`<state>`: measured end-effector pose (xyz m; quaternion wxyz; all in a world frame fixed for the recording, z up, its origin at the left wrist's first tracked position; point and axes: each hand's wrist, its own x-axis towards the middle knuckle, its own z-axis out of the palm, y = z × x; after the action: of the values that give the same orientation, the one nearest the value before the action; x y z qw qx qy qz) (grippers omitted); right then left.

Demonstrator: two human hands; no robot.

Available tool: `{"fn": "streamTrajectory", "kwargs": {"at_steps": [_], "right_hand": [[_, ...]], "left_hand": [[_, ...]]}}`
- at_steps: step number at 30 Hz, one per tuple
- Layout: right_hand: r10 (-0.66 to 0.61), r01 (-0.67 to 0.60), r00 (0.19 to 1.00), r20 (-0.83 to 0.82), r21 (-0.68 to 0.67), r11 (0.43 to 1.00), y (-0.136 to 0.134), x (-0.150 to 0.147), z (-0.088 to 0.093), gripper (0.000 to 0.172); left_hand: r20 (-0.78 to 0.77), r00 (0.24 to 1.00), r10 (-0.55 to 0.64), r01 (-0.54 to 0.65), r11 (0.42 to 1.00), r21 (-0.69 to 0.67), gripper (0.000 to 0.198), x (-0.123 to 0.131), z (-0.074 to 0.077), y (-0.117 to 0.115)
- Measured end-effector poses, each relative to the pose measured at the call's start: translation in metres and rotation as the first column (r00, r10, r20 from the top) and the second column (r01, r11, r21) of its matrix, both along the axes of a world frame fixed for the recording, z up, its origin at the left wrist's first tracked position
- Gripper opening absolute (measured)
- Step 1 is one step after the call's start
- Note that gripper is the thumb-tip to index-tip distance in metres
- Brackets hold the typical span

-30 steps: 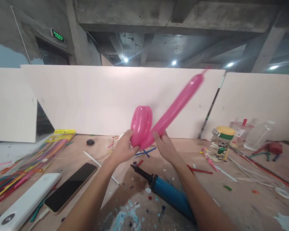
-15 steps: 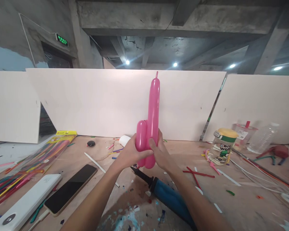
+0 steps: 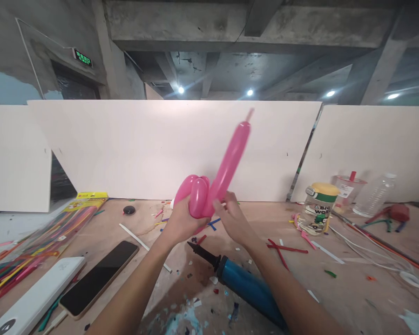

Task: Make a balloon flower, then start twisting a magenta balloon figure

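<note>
A pink long balloon (image 3: 231,160), bent into several rounded loops at its lower left, is held up over the table. Its straight part leans up to the right and ends in a thin uninflated tip. Wrapped round the looped part is my left hand (image 3: 183,223). My right hand (image 3: 232,216) touches the base of the straight part, thumb and fingers closed on its right side. Below both hands a blue hand pump (image 3: 247,284) lies on the table, its black nozzle pointing up and left.
On the left of the table (image 3: 153,279) lie a black phone (image 3: 99,277), a white device (image 3: 38,298) and a bag of balloons (image 3: 84,209). A yellow-lidded jar (image 3: 317,209), a clear bottle (image 3: 377,195) and cables stand or lie right. White boards (image 3: 174,149) rise behind.
The balloon's straight part has tilted from upright to the right. More loops now show at the left. My left hand has shifted slightly left and my right hand slightly right.
</note>
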<state>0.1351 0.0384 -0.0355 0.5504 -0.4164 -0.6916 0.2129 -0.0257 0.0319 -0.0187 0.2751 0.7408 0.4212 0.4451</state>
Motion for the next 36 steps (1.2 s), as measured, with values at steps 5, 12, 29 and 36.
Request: {"fn": "streamTrajectory", "kwargs": {"at_steps": [5,12,29,36], "right_hand": [[-0.049,0.001,0.947,-0.318,-0.149,0.989,-0.005,0.018,0.023,0.040],[0.017,-0.046,0.987,-0.158,-0.183,0.982,-0.017,0.016,0.027,0.032],[0.065,-0.115,0.987,-0.149,-0.356,0.927,-0.013,0.022,0.025,0.018],[0.336,-0.349,0.937,-0.094,-0.287,0.892,-0.037,0.028,0.041,0.012]], "left_hand": [[-0.206,0.978,-0.007,0.025,0.996,0.085,0.025,-0.004,-0.005,0.000],[-0.111,0.994,-0.010,0.000,0.997,-0.083,0.028,0.007,-0.007,-0.004],[-0.467,0.876,0.123,-0.087,0.991,0.098,0.022,0.000,0.005,-0.018],[0.256,0.831,-0.494,0.555,0.712,-0.430,0.048,-0.009,0.006,-0.011]]}}
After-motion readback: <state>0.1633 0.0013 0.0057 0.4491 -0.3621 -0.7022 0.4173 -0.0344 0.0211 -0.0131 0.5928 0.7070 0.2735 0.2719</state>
